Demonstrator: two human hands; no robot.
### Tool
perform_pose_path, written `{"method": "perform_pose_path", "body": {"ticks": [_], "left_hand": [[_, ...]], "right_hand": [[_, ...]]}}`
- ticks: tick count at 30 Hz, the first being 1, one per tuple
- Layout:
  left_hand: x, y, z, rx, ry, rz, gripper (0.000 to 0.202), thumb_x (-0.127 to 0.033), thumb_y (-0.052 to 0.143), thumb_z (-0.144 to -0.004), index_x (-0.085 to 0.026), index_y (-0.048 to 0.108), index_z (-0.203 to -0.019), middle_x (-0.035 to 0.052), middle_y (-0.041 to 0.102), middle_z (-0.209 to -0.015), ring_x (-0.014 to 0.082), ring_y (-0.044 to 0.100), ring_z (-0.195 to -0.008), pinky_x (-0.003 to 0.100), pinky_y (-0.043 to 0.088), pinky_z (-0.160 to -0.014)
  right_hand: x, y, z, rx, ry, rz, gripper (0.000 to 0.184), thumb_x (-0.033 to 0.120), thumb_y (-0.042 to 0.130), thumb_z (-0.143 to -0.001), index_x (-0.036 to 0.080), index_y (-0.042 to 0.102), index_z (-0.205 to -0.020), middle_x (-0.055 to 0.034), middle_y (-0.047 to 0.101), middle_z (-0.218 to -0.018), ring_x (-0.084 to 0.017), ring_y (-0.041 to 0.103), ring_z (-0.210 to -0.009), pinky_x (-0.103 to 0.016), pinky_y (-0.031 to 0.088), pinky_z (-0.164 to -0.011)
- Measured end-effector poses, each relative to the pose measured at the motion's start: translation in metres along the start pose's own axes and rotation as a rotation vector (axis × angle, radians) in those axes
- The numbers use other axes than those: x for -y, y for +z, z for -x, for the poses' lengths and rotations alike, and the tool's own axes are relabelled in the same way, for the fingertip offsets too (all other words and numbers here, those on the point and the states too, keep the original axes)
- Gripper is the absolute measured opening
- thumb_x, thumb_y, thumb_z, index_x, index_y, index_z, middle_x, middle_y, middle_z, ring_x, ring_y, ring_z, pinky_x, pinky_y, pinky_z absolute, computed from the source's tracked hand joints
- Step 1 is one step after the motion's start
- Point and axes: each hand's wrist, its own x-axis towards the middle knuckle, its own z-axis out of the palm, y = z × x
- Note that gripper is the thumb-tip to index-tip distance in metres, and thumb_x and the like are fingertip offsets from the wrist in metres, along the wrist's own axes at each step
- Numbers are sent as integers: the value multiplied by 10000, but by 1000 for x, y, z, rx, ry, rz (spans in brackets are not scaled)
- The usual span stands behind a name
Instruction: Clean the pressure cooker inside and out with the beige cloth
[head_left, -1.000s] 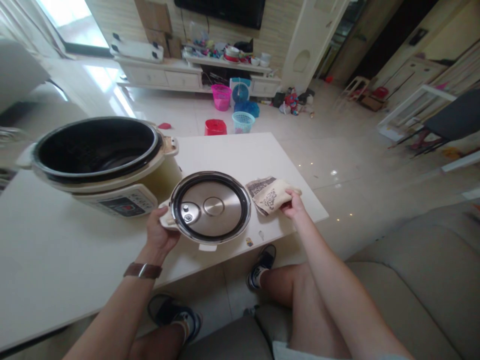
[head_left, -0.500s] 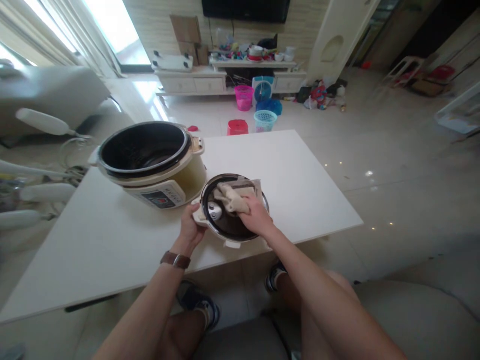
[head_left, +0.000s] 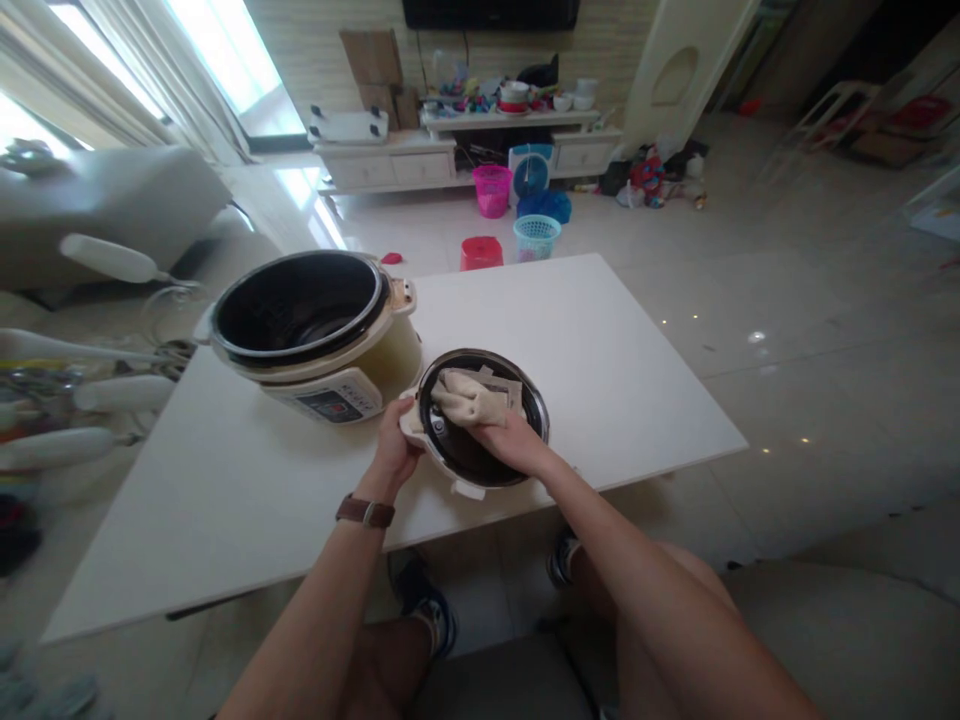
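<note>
A round pressure cooker lid (head_left: 487,466), dark inside with a pale rim, is tilted near the front edge of the table. My left hand (head_left: 395,447) grips its pale handle at the left side. In my right hand (head_left: 514,440) is a beige cloth (head_left: 471,402), bunched and pressed against the inner face of the lid. The cloth partly covers the silver fitting there, and the fingertips of this hand are hidden by it. Left of the lid stands the electric pressure cooker (head_left: 352,360), uncovered, its dark inner pot (head_left: 300,300) showing.
Both cookware pieces are on a white table (head_left: 600,350). White-handled items on a wire rack (head_left: 124,390) stand by its left edge. Beyond it are a red stool (head_left: 481,252), a light-blue basket (head_left: 536,238) and a pink basket (head_left: 492,190).
My right hand has moved the cloth left and slightly up over the lid's inner face, covering more of the silver fitting. The whole view has shifted slightly; my left hand keeps its hold.
</note>
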Motion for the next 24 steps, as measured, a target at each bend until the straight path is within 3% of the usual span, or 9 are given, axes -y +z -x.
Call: {"method": "perform_pose_path", "body": {"ticks": [2,5,8,10,12,15,18,21,24], "left_hand": [[-1,1,-2,24,11,0,256,-344,719,-684,-178,665,-872,-14,688,-711,147,618,-564,243,466,-504],[-2,-1,-4,37,33,19,268,-335,718,-675,-165,669,-877,-4,693,-728,148,630,-590,241,482,-517],[-1,-4,-4,33,34,23,270,-332,711,-677,-160,674,-882,-9,683,-722,133,607,-563,231,458,-487],[0,-5,-4,30,35,26,279,-332,712,-680,-160,680,-898,-10,685,-730,129,606,-559,228,449,-476],[1,-4,-3,22,32,34,283,-334,715,-685,-161,684,-907,-8,692,-738,132,618,-572,228,456,-484],[2,-1,0,16,31,32,272,-333,722,-689,-160,692,-897,-8,702,-739,129,615,-567,230,462,-498],[3,3,3,7,53,33,274,-318,730,-680,-152,712,-898,2,731,-779,132,625,-589,236,481,-530],[4,7,4,10,74,54,285,-313,730,-689,-147,730,-921,22,761,-847,157,665,-663,252,510,-587],[6,7,4,33,82,75,296,-315,724,-717,-138,742,-955,43,774,-895,179,695,-736,269,537,-665]], "right_hand": [[4,-7,-5,-108,124,-189,350,367,688,-802,237,787,-1112,-41,789,-1166,-283,707,-1156,-438,518,-1068],[11,-20,-15,-394,217,-398,327,388,663,-780,185,784,-1006,-54,808,-1027,-268,737,-1047,-400,546,-1001],[20,-25,-19,-624,144,-489,349,423,653,-788,165,775,-988,-76,808,-1023,-263,741,-1046,-369,555,-968],[24,-21,-18,-669,79,-433,378,452,656,-806,159,769,-1015,-99,804,-1066,-278,734,-1083,-384,553,-984],[25,-11,-14,-589,23,-301,422,478,660,-832,160,756,-1093,-117,790,-1140,-298,718,-1140,-424,536,-1033],[22,9,-6,-264,-29,-75,475,446,611,-901,192,696,-1294,-115,725,-1330,-306,638,-1309,-475,466,-1146],[18,25,1,32,-42,152,577,348,578,-922,245,564,-1490,-80,553,-1567,-328,436,-1514,-543,345,-1247],[19,30,4,106,-49,254,631,303,553,-927,265,491,-1554,-46,443,-1653,-339,312,-1581,-570,291,-1275],[21,28,4,94,-15,276,586,330,522,-957,257,513,-1538,-60,514,-1603,-310,373,-1555,-523,339,-1260]]}}
